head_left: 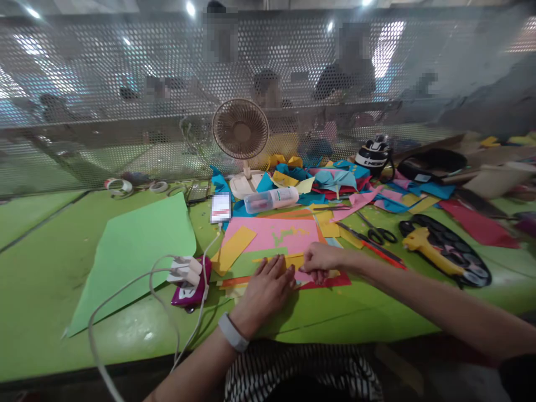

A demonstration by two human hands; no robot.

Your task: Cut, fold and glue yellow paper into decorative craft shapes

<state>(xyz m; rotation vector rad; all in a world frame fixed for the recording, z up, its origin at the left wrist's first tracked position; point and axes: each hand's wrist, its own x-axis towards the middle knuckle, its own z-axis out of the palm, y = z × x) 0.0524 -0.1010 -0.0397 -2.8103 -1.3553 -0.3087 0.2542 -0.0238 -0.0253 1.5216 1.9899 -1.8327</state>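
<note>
A yellow strip (295, 261) is lying between my left hand (270, 279) and right hand (320, 259); it's looking unfinished;
my left is resting flat; my right is curling, its grip I can't tell; small scraps (280, 239) are lying beyond both, on pink paper (257, 237).

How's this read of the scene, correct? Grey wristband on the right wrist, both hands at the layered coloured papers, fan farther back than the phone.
One error: the grey wristband is on the left wrist, beside the left hand, as the head view shows. The rest stands: both hands at the layered coloured papers, fan farther back than the phone.
</note>
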